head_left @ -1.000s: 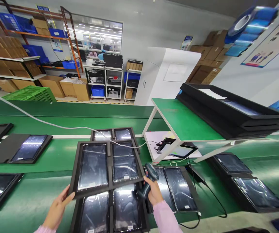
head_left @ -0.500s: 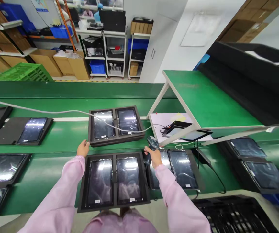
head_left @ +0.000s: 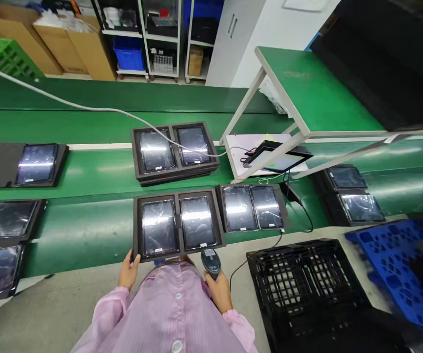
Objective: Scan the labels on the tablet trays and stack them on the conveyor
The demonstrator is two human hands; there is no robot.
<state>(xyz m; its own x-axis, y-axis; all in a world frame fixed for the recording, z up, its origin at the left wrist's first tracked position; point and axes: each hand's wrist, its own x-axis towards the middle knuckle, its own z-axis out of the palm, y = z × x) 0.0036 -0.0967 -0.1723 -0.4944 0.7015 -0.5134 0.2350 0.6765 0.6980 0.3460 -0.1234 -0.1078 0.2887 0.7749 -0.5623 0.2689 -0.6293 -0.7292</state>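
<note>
A black tray [head_left: 177,195] with two tablet screens lies at the near edge of the green conveyor. My left hand [head_left: 128,268] grips its near left corner. My right hand [head_left: 219,289] holds a grey barcode scanner [head_left: 211,261] just below the tray's near right corner, its head pointing at the right screen. A stack of like trays [head_left: 173,169] sits beyond it on the belt, with a grey cable [head_left: 86,108] draped across. Another two-screen tray [head_left: 251,208] lies right beside the one I hold.
More trays with screens lie left [head_left: 1,220] and right [head_left: 347,193] on the belt. A raised green shelf [head_left: 307,93] stands to the right over a tilted monitor [head_left: 277,158]. A black pallet [head_left: 303,284] and a blue pallet [head_left: 395,264] lie on the floor at my right.
I set the upper tray onto the far stack, then drew both hands back to the near tray. The scanner came down from the tray's right side to its near edge. My view tilted down.
</note>
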